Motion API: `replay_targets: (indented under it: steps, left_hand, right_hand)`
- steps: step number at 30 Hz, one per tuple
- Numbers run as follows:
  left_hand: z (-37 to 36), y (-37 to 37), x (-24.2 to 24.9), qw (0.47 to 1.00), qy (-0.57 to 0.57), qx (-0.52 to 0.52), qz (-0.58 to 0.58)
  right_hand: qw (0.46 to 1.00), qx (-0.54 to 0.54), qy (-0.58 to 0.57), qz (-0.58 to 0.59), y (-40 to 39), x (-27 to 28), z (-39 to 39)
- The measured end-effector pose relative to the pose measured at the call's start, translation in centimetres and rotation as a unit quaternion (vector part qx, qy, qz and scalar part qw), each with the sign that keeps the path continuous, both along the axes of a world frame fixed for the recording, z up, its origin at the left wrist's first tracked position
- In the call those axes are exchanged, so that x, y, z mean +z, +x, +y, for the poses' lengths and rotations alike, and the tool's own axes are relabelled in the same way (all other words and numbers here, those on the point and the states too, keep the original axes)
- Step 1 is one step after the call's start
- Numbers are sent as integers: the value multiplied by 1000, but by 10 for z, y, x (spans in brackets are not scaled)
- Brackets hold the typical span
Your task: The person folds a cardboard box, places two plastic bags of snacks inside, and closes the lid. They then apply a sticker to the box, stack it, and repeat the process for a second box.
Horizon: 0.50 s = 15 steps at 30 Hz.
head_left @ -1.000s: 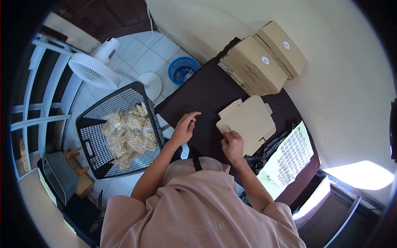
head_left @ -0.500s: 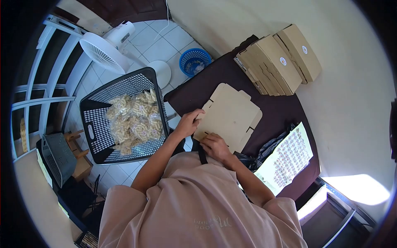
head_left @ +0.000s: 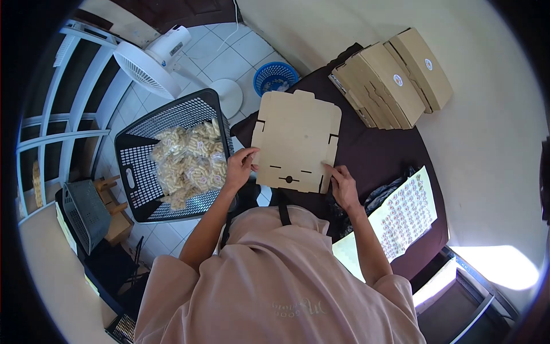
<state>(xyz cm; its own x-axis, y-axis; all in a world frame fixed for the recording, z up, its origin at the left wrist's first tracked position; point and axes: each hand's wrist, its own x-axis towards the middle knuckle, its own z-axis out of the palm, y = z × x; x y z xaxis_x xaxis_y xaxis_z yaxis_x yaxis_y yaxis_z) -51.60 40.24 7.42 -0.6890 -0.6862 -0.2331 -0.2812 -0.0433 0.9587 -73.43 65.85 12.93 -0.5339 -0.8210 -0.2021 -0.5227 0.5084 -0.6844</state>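
Note:
A flat sheet of die-cut brown cardboard (head_left: 298, 137), with slots and tabs along its edges, lies over the dark tablecloth in front of me. My left hand (head_left: 242, 166) pinches its left edge, fingers closed. On the opposite side, my right hand (head_left: 345, 186) grips the lower right edge between thumb and fingers. The sheet's near edge, with a round cut-out and slits, points toward my body. Beside my left forearm stands a black plastic crate (head_left: 129, 152) holding several clear bags of pale, short stick-like pieces (head_left: 192, 160).
Cardboard boxes (head_left: 389, 86) with round stickers stand at the table's back right. A sticker sheet (head_left: 407, 215) and black plastic bag (head_left: 381, 198) lie at right. Beyond the crate are a white fan (head_left: 146, 69) and blue basket (head_left: 275, 77). The dark-covered table (head_left: 372, 155) meets the wall.
The cardboard sheet has turned to stand straighter before me and shifted slightly left and away. My right hand has moved right, from the near edge to the right edge; my left hand shifted slightly left.

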Motion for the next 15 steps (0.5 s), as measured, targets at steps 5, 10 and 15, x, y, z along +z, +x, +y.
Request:
replay_targets:
  steps: [5, 10, 15]
  left_hand:
    - [-17, 0, -6, 999, 49, -2, 5]
    - [-25, 13, 4, 993, 66, -101, 3]
    - [-13, 8, 42, 978, -76, -187, -59]
  right_hand:
    - [997, -11, -73, -26, -19, -20, -14]
    - [974, -75, -84, -195, -38, -36, -14]
    - [931, -74, -89, -346, -48, -38, -13]
